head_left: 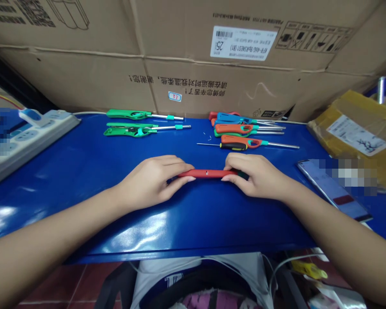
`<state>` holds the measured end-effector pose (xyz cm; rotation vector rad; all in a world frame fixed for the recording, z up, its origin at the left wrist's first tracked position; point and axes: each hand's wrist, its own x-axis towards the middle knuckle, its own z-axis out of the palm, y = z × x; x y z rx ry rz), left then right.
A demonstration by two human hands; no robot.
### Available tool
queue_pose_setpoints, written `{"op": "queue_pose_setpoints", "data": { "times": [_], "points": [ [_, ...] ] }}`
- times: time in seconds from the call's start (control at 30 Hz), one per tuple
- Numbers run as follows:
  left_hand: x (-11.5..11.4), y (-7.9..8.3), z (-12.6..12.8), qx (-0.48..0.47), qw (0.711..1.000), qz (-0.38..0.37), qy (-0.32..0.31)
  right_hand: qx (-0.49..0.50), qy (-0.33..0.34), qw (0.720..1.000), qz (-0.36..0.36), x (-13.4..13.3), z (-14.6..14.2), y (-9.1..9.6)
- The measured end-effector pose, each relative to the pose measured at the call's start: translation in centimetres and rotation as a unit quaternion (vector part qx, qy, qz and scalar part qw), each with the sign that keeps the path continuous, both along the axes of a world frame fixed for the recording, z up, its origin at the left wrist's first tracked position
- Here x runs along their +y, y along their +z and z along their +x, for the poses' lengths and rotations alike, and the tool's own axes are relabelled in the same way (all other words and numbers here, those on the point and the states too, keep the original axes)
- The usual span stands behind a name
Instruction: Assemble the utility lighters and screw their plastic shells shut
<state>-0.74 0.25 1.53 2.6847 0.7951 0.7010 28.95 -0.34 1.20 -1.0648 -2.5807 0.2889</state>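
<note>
A red lighter body (207,173) lies across the middle of the blue table (93,171). My left hand (152,180) grips its left end with curled fingers. My right hand (255,174) pinches its right end, where a dark green part shows. Both hands rest on the table top. Beyond them lie two green long-nosed lighters (135,122) at the left. A heap of several red, blue, orange and green lighters (241,128) lies at the right, with a small yellow-and-black screwdriver (228,146) in front.
Big cardboard boxes (193,60) wall off the back of the table. A white power strip (25,133) sits at the left edge. At the right are a phone (336,191) and a taped yellow parcel (357,133). Below the front edge hang cables and a bag.
</note>
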Motion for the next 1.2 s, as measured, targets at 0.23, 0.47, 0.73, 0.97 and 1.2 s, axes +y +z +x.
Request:
{"op": "queue_pose_setpoints", "data": {
  "times": [0.23,0.47,0.73,0.97,1.2],
  "points": [
    [0.5,-0.5,0.4,-0.018,0.986,-0.158,0.056,-0.014,-0.003,1.000,0.024,0.0,-0.1,0.2],
    [1.0,-1.2,0.0,-0.018,0.982,-0.185,0.016,0.006,0.005,1.000,-0.016,0.4,-0.2,-0.3],
    [0.4,-0.8,0.3,0.011,0.990,-0.142,-0.009,0.087,-0.072,0.993,0.041,2.1,0.0,-1.5],
    [0.2,-0.7,0.2,0.038,0.996,-0.068,-0.045,0.088,-0.119,0.988,0.046,3.3,0.0,-1.9],
    [0.4,-1.3,0.2,-0.019,0.999,-0.035,-0.024,0.011,-0.169,0.983,0.074,4.7,-0.2,-0.6]
  ]
}}
